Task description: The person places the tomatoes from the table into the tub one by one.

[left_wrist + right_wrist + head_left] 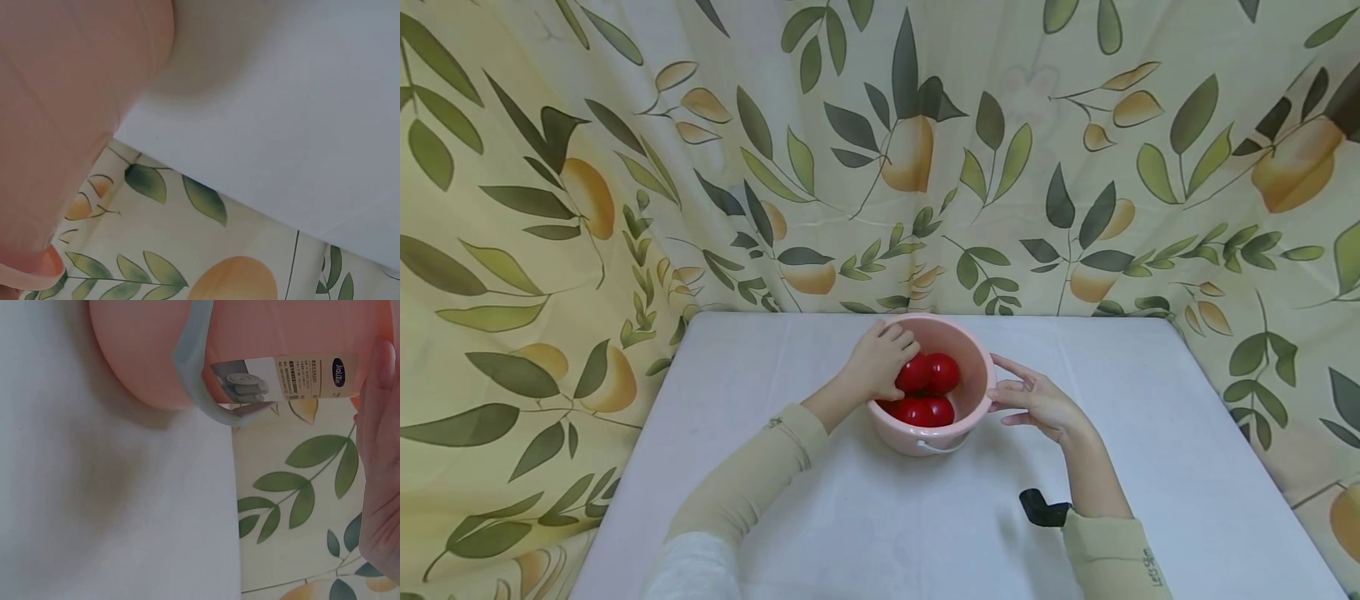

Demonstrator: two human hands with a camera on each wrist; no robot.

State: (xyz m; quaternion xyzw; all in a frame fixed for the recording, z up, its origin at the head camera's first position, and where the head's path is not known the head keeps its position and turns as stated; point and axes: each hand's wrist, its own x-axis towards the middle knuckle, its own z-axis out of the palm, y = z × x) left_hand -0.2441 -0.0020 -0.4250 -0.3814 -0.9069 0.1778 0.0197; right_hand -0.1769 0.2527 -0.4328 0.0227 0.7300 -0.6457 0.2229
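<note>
A pink bucket (983, 392) with a pale handle (942, 447) stands upright on the table. Several shiny red balls (942, 373) lie inside it; whether they are some kind of fruit I cannot tell. My left hand (880, 360) reaches over the left side of the bucket, its fingers and thumb curled round one red ball. At the right side, my right hand (1037, 400) touches the rim with spread, fairly straight fingers. Close up in the right wrist view, the bucket's wall (144, 350) carries a printed label (287, 378), with part of the right hand (381, 462) beside it.
A white-covered table (760, 367) holds the bucket near its far edge. Behind and at both sides hangs a leaf-and-fruit patterned curtain (850, 233). A black strap-like piece (1043, 510) sticks out from the right wrist.
</note>
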